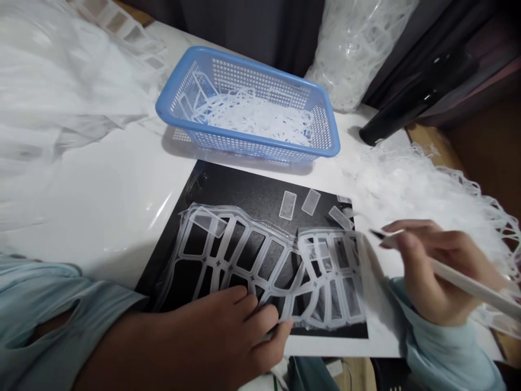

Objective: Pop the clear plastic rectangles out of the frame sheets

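Our hands are apart. Our left hand (228, 331) rests open on the lower edge of a clear plastic lattice (252, 255), fingers spread over its bars. Our right hand (431, 271), at 4 o'clock from the lattice, pinches a slim white pen-shaped tool (459, 279). Its dark tip points toward 9 o'clock near the lattice's right end, and we cannot tell whether it touches anything.

The lattice lies across a black mat (260, 206), buckled in the middle, with rectangular openings. Three small clear rectangles (287, 205) sit loose on the mat at 12 o'clock from the lattice, and another lies on its upper left bars.

At 1 o'clock from our right hand, a heap of plastic lattice scrap (427, 206) spills across the white bench (101, 201). A blue plastic basket (268, 146) at 12 o'clock holds more scrap (252, 117). Beyond it stand a bag of scrap (354, 49) and a black cylindrical object (419, 98). Translucent plastic sheeting (52, 81) covers the bench at 10 o'clock.
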A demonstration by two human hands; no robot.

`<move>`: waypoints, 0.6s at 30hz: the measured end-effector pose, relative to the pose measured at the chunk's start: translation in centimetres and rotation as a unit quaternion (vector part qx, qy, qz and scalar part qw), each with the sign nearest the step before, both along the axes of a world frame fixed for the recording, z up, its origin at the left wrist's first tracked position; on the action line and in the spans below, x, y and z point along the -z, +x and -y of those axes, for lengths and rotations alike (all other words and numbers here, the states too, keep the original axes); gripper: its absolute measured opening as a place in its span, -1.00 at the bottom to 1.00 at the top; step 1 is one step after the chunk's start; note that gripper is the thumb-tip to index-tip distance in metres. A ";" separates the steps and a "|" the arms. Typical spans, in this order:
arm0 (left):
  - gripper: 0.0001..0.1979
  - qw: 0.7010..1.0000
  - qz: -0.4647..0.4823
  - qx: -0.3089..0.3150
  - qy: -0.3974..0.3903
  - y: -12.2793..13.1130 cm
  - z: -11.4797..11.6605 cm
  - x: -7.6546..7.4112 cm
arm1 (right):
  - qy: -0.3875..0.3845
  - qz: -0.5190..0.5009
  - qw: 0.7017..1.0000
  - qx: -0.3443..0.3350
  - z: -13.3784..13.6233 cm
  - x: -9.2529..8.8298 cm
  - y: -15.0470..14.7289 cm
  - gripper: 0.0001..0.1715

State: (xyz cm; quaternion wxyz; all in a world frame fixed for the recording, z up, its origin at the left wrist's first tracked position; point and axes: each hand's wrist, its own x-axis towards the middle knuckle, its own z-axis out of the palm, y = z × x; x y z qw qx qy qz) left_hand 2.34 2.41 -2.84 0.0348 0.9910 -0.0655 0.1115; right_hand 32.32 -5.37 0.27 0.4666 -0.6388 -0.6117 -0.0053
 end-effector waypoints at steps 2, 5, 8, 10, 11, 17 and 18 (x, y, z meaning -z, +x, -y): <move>-0.55 1.000 -0.004 -0.003 0.000 0.0 0.0 -0.1 | -0.078 -0.062 0.978 -0.183 -0.2 -0.3 -0.5 -0.91; -0.55 1.000 -0.021 -0.005 -0.007 0.0 -0.1 -0.4 | -0.153 -0.105 0.905 -0.382 -1.0 -0.5 -1.3 -0.95; -0.56 1.000 -0.025 -0.009 -0.005 0.1 -0.2 -0.7 | -0.208 -0.084 0.862 -0.455 -1.9 -0.6 -1.8 -0.90; -0.58 1.000 -0.016 -0.007 -0.005 0.1 -0.2 -0.7 | -0.227 -0.067 0.853 -0.465 -2.1 -0.3 -1.9 -0.88; -0.58 1.000 -0.013 -0.007 -0.006 0.0 -0.2 -0.7 | -0.230 -0.062 0.853 -0.464 -2.0 -0.2 -1.9 -0.87; -0.62 1.000 -0.012 0.003 -0.001 -0.1 -0.2 -0.4 | -0.250 -0.036 0.851 -0.460 -1.4 0.5 -1.5 -0.93; -0.62 1.000 -0.012 0.004 -0.002 -0.2 -0.2 -0.4 | -0.253 -0.035 0.849 -0.462 -1.4 0.5 -1.5 -0.94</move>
